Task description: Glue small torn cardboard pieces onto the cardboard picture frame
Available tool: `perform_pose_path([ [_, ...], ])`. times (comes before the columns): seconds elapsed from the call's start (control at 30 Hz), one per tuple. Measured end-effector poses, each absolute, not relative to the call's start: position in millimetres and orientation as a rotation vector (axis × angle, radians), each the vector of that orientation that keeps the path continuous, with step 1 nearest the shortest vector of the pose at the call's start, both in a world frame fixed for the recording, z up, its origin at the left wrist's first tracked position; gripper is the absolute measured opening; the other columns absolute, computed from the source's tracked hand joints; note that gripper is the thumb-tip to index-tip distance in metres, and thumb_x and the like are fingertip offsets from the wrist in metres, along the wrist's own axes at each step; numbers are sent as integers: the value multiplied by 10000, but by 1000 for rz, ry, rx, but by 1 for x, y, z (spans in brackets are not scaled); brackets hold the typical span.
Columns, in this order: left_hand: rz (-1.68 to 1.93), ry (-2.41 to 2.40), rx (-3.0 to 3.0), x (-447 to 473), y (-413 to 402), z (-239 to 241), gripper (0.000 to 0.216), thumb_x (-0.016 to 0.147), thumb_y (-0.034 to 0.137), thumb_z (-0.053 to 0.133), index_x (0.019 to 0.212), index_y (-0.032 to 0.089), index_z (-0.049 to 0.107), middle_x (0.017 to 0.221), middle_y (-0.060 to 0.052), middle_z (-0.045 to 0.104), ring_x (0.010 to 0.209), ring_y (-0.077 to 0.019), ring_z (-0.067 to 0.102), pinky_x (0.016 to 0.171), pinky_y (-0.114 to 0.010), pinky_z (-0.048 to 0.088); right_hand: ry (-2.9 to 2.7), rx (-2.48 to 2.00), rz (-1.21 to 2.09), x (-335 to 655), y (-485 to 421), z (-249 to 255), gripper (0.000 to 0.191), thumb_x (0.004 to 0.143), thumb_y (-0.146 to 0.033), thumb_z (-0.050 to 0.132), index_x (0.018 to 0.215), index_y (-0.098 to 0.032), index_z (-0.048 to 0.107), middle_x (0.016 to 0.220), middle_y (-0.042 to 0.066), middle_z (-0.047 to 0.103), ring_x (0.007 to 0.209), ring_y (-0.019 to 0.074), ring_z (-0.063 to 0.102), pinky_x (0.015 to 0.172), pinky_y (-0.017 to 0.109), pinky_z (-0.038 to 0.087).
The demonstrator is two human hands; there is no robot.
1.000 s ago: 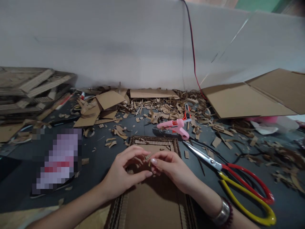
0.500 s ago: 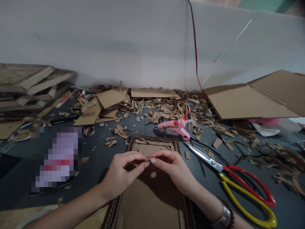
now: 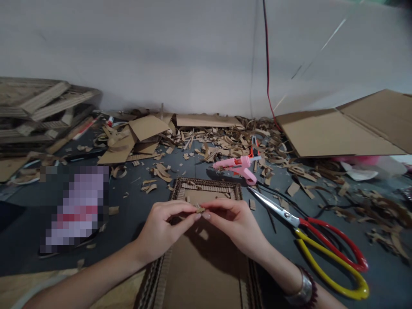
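Small scrap point(image 3: 200, 210) pinched over cardboard panel point(image 3: 202, 274)

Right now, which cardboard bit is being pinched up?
The tiny cardboard scrap between the left hand and right hand; the scraps behind the pink glue gun lie unheld.

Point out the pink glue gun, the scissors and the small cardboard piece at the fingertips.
Pink glue gun point(image 3: 240, 163): head view, on its body.
Scissors point(image 3: 291, 219): head view, on the metal beside the pivot.
Small cardboard piece point(image 3: 200, 210): head view, on its exposed middle.
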State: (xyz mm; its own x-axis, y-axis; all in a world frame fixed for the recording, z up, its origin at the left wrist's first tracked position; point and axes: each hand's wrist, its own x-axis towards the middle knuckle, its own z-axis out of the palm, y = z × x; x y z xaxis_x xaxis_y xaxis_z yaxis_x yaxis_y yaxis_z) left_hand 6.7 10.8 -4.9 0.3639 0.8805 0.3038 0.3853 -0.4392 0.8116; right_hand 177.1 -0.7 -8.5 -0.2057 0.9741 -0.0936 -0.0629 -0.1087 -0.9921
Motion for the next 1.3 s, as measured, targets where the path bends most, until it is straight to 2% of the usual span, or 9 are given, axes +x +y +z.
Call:
perform_pose_path([
  [0.73,982,1057,1999,7,11,-4,97,734,145,607,715,130,701,684,-53,707,603,-145,650,577,-206,501,-1226,-1121,1468,174,0,-9,79,636,-232,691,711,-211,692,695,1,685,655,131,622,647,270,511],
  [1.3,1028,1081,2015,6,9,-4,117,729,128,594,739,101,708,697,-68,713,615,-142,660,578,-188,506,-1199,-1100,1497,176,1,-11,98,636,-228,689,732,-212,696,700,-6,685,648,115,617,634,242,499],
])
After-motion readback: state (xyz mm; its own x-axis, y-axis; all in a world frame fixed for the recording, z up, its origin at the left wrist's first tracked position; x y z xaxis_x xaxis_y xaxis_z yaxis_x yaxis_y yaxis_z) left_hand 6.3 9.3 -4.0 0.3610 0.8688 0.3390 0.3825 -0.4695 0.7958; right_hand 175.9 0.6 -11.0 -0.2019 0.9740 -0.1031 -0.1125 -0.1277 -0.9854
